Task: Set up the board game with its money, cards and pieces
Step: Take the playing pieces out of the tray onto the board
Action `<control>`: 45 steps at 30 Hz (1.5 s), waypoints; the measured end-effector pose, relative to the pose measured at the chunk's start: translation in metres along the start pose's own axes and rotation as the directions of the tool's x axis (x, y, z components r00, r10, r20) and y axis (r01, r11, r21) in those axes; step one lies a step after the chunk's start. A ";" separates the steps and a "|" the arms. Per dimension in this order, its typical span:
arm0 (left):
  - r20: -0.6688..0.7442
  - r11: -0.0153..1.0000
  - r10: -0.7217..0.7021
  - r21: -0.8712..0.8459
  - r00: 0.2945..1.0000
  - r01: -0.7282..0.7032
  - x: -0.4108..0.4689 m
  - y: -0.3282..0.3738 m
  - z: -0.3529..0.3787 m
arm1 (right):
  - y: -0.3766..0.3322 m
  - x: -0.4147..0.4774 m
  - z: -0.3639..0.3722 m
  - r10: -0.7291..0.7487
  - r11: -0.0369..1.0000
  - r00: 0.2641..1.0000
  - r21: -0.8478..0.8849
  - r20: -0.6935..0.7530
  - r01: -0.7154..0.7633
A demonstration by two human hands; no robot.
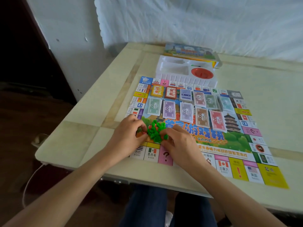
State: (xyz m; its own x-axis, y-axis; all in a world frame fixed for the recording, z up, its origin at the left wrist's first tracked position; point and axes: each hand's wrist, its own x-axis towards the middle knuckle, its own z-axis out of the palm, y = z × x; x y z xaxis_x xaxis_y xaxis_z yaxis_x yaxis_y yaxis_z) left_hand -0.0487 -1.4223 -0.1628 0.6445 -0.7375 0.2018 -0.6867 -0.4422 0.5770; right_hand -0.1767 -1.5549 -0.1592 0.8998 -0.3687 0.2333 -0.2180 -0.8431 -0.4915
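Observation:
The colourful game board (232, 148) lies flat on the table. Two card decks (164, 92) and several stacks of paper money (201, 112) sit in rows on its far half. A heap of small green and red plastic house pieces (155, 131) lies at the board's near left. My left hand (129, 133) rests at the heap's left side, its curled fingertips pinching small red pieces. My right hand (177, 141) is at the heap's right side, fingers curled down onto the green pieces.
A white plastic box insert (172, 69) holding a red round dish (202, 73) stands just beyond the board. The game box lid (188, 50) lies behind it. The table edge runs close to my legs. A white sheet hangs behind the table.

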 end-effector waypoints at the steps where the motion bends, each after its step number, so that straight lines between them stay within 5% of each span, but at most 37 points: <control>1: -0.003 1.000 0.006 0.007 1.000 -0.006 -0.002 -0.001 -0.001 | 0.000 0.000 0.001 0.002 1.000 1.000 0.010 -0.002 -0.002; 15: 0.023 0.998 0.062 -0.019 0.998 -0.062 -0.025 0.007 -0.008 | 0.013 -0.020 -0.010 -0.026 0.997 0.999 0.070 0.034 0.024; 23: 0.132 0.967 0.250 -0.078 0.959 -0.241 -0.021 0.043 0.024 | 0.024 -0.019 -0.022 0.036 0.997 0.999 0.072 0.003 -0.036; 27: 0.031 0.969 0.166 -0.189 0.986 -0.157 -0.012 0.039 0.015 | 0.023 -0.016 -0.025 0.053 0.995 0.998 0.083 0.018 -0.054; 30: -0.069 0.989 0.109 -0.094 0.992 -0.115 0.007 0.016 0.002 | 0.015 -0.003 -0.024 0.036 0.995 0.999 0.090 0.000 -0.035; 45: 0.068 0.996 0.084 -0.021 0.994 -0.083 0.029 -0.001 -0.001 | 0.002 0.053 -0.013 0.034 0.998 0.983 -0.056 0.180 -0.025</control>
State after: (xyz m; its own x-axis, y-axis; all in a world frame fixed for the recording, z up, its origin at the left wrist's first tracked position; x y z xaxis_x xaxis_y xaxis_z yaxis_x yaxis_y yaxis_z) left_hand -0.0289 -1.4428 -0.1562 0.5599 -0.8053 0.1951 -0.7306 -0.3687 0.5747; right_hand -0.1342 -1.5812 -0.1367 0.9450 -0.3211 0.0617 -0.2610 -0.8543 -0.4495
